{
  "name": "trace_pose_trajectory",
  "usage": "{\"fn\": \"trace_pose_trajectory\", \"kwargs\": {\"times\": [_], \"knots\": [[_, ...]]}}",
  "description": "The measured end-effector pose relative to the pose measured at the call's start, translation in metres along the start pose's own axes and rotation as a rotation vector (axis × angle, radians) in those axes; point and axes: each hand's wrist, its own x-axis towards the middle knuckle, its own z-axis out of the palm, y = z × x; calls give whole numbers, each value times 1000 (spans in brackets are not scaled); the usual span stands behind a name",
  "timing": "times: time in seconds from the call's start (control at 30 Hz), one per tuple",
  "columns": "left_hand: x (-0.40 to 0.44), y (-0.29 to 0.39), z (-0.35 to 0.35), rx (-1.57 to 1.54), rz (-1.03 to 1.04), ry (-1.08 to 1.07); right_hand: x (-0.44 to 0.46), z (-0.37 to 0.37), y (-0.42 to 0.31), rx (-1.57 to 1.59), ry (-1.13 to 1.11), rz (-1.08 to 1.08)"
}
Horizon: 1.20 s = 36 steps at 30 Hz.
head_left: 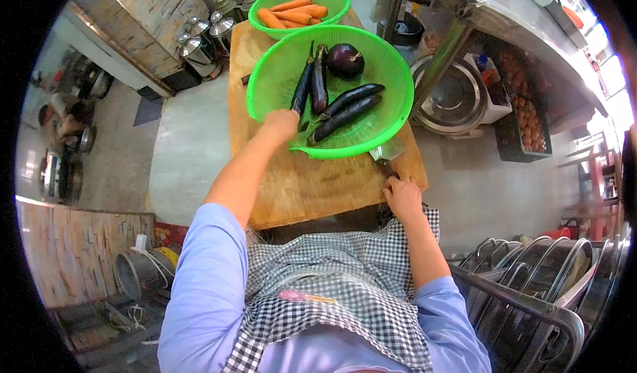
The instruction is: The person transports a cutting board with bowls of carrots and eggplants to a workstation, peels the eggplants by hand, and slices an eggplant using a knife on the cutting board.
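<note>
My left hand [282,125] reaches over the near left rim of a green plastic basket [265,74]. Its fingers are closed on the lower end of a long dark eggplant [303,84]. Beside that one lies another long eggplant [319,84], with a round purple eggplant [346,61] behind it and two more long ones [348,114] to the right. My right hand [403,195] grips the dark handle of a kitchen knife [386,153] at the board's right edge. The broad blade is partly hidden by the basket.
The basket stands on a thick wooden cutting board [292,190]. Behind it, a second green basket [345,8] holds several carrots [292,15]. Metal flasks [197,51] stand back left. A metal-legged counter [454,41] is on the right, and a metal rack [517,300] is near right.
</note>
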Motion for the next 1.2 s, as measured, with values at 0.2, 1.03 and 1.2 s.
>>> {"fn": "trace_pose_trajectory", "kwargs": {"times": [0.2,1.03,1.2], "knots": [[6,9,0,-43,41,65,2,4,6,31,-7,-26],[38,58,-49,-580,15,352,12,10,-2,-115,23,-35],[-52,-8,-71,-1552,209,345,5,4,4,-174,32,-6]]}}
